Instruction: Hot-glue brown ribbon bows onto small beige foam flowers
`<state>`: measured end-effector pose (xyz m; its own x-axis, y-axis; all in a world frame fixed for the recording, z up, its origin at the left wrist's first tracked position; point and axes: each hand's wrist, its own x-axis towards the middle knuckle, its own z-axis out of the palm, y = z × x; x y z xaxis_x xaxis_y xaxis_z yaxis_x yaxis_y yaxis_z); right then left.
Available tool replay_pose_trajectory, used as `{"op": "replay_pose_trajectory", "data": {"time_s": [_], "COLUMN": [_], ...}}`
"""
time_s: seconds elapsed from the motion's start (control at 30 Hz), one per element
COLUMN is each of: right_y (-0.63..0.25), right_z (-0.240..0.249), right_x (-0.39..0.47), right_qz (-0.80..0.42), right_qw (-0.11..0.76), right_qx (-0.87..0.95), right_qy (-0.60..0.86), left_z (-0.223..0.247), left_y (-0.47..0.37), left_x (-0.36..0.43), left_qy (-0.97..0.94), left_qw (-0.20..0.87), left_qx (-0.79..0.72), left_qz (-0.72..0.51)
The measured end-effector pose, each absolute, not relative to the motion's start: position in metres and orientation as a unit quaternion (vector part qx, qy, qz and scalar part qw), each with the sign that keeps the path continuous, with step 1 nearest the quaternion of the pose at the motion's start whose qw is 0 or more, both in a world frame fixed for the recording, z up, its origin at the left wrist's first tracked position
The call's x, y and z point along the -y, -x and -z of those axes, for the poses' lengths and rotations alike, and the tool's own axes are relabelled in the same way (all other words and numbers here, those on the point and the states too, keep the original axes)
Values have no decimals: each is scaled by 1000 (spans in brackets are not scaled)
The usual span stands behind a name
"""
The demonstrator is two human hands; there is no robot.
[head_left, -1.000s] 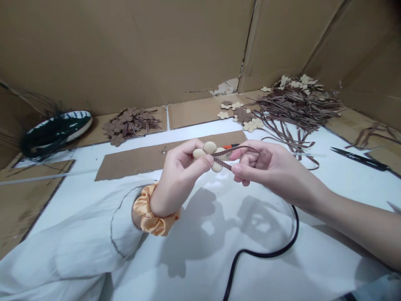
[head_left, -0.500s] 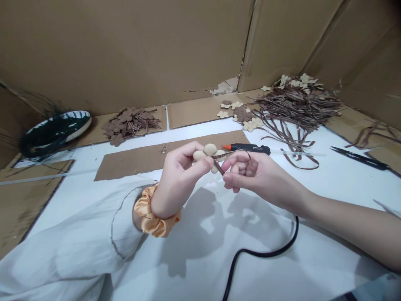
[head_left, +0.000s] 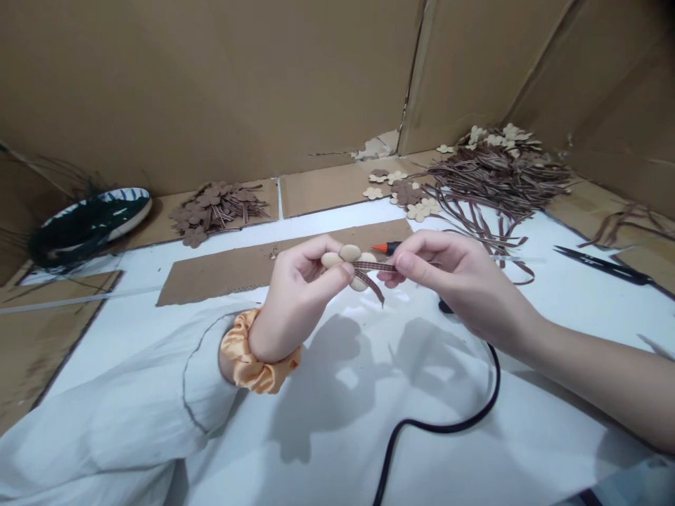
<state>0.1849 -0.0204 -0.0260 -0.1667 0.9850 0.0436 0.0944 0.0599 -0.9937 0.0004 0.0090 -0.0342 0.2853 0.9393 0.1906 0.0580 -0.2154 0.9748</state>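
Note:
My left hand [head_left: 303, 284] pinches a cream flower cutout [head_left: 350, 252], its thumb pressing a brown checked ribbon [head_left: 375, 266] against the flower's face. One ribbon tail hangs loose down to the right. The other tail runs straight across to my right hand [head_left: 448, 274], where thumb and fingertips are closed on it. Behind my right hand lies a black tool with an orange tip [head_left: 384, 247], mostly covered by the fingers. A black cord [head_left: 448, 429] curves over the white table toward me.
Brown flower cutouts with ribbons [head_left: 219, 207] are piled at the back left, beside a bowl of dark green strands [head_left: 84, 225]. A heap of brown ribbons [head_left: 496, 176] and cream flowers fills the back right. Black tweezers [head_left: 604, 265] lie on the right. A cardboard strip [head_left: 221, 270] crosses the middle.
My right hand has let the lower ribbon tail drop and now grips the upper one, pulling it out to the right. The left hand keeps its pinch on the flower.

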Motion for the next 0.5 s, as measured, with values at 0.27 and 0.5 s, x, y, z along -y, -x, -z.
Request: {"op": "replay_pose_trajectory", "data": {"time_s": [0.27, 0.5], "right_y": [-188, -193], "right_z": [25, 32], "right_x": [16, 9], "right_qz": [-486, -547], "right_qw": [402, 373], "right_qx": [583, 585], "right_qy": [512, 468], "left_z": [29, 28], "left_y": [-4, 2], "left_x": [-4, -16], "left_qy": [-615, -617], "left_qw": [529, 556], "left_qx": [-353, -324], "left_qz": [-467, -454]}}
